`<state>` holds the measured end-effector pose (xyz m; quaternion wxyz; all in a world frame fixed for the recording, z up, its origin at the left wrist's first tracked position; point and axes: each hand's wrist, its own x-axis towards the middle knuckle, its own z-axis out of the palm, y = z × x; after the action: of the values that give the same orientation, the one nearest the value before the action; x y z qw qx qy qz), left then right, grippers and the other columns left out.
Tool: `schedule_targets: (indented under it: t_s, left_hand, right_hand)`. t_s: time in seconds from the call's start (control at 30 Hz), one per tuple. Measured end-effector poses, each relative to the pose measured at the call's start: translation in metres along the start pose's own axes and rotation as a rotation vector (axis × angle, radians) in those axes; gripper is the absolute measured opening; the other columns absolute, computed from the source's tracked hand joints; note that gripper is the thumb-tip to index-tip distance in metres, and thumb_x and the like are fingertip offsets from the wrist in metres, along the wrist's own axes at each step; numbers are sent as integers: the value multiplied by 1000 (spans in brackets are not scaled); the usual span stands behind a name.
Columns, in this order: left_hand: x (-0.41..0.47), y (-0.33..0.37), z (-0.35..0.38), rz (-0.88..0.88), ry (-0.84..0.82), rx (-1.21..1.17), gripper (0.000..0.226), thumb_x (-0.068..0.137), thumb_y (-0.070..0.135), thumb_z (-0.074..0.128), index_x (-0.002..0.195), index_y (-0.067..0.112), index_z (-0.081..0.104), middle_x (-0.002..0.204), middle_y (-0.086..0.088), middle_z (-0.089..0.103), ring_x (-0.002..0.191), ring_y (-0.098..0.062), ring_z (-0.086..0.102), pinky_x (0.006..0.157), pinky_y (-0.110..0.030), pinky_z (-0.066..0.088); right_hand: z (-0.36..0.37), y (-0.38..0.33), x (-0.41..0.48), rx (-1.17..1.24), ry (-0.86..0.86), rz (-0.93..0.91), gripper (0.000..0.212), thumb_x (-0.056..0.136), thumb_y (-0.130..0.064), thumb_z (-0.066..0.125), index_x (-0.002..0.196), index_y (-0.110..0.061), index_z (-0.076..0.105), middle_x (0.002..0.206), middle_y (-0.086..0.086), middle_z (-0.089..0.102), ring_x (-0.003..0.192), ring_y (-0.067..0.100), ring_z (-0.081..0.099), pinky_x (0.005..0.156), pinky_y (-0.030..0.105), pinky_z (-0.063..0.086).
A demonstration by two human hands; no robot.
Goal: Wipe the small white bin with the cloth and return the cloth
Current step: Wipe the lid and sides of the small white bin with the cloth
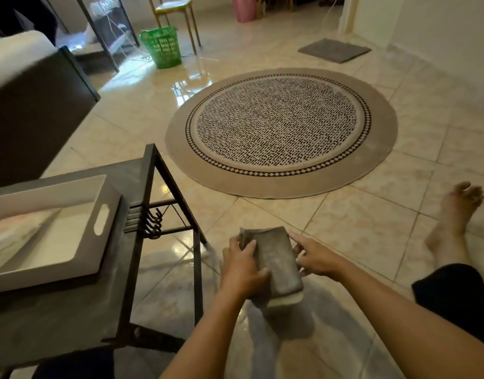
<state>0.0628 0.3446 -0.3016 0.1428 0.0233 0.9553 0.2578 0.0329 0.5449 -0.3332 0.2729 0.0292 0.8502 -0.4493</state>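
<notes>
A folded grey cloth with a pale lower edge is held above the tiled floor in front of me. My left hand grips its left side, thumb on top. My right hand holds the right edge, with the index finger stretched along it and the other fingers tucked behind. A shallow white rectangular bin with a slot handle lies on a dark table to my left, apart from both hands.
A round patterned rug lies ahead on the glossy tiles. At the far back stand a green basket, a yellow chair and a grey mat. A dark sofa is at left. My bare leg and foot stretch out at right.
</notes>
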Motion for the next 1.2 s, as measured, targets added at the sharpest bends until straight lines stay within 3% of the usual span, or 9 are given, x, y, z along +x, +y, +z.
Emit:
schedule_targets:
  t_s: [0.1, 0.23, 0.37, 0.6, 0.8, 0.93, 1.07, 1.2]
  left_hand:
    - [1, -5, 7, 80, 88, 282, 85, 80, 61, 61, 149, 39, 17, 159, -1, -19, 144, -33, -12, 115, -57, 6]
    - [11, -8, 26, 293, -6, 394, 79, 92, 65, 36, 154, 39, -6, 157, 5, -36, 145, -26, -29, 118, -55, -10]
    - [14, -20, 43, 299, -92, 423, 73, 95, 65, 20, 152, 37, -16, 157, 3, -33, 144, -22, -33, 119, -56, -8]
    - [15, -17, 46, 270, -29, 392, 74, 96, 61, 19, 153, 31, -17, 159, 3, -31, 144, -21, -33, 116, -54, -17]
    - [13, -18, 54, 214, 9, 370, 71, 98, 52, 16, 154, 21, -15, 161, 2, -25, 145, -20, -30, 119, -51, -13]
    - [18, -14, 51, 292, 11, 396, 67, 99, 48, 15, 155, 22, -12, 161, 3, -22, 146, -20, -27, 120, -51, -8]
    - [23, -26, 50, 186, 61, 364, 67, 98, 51, 17, 155, 26, -11, 162, 1, -20, 147, -21, -25, 120, -51, -8]
    - [13, -21, 56, 233, 49, 363, 67, 99, 51, 16, 155, 27, -12, 161, 2, -24, 146, -21, -28, 120, -51, -9]
  right_hand:
    - [5, 0, 1, 23, -12, 2, 96, 84, 6, 66, 157, -32, 18, 106, 16, 57, 92, 28, 65, 69, 36, 64]
    - [10, -4, -1, 55, -19, -6, 96, 84, 7, 64, 157, -33, 18, 109, 20, 56, 89, 27, 65, 68, 36, 64]
    - [13, -8, -1, 88, -28, 0, 96, 83, 9, 64, 156, -35, 21, 107, 20, 54, 88, 27, 62, 70, 44, 65]
    - [16, -10, 0, 126, -35, -10, 93, 85, 10, 63, 156, -34, 22, 98, 13, 52, 85, 26, 62, 71, 48, 64]
    - [19, -10, -2, 147, -21, -14, 90, 87, 10, 63, 155, -35, 24, 108, 20, 55, 91, 27, 66, 70, 46, 65]
    - [21, -9, -3, 195, -31, 3, 90, 86, 14, 59, 154, -34, 24, 104, 15, 54, 93, 25, 65, 67, 41, 64]
    - [20, -11, 0, 201, -40, 20, 90, 86, 11, 63, 154, -35, 26, 106, 15, 54, 88, 22, 66, 64, 33, 63]
    - [14, -18, 8, 217, -89, 29, 90, 83, 17, 59, 151, -32, 28, 103, 14, 54, 86, 23, 65, 66, 36, 63]
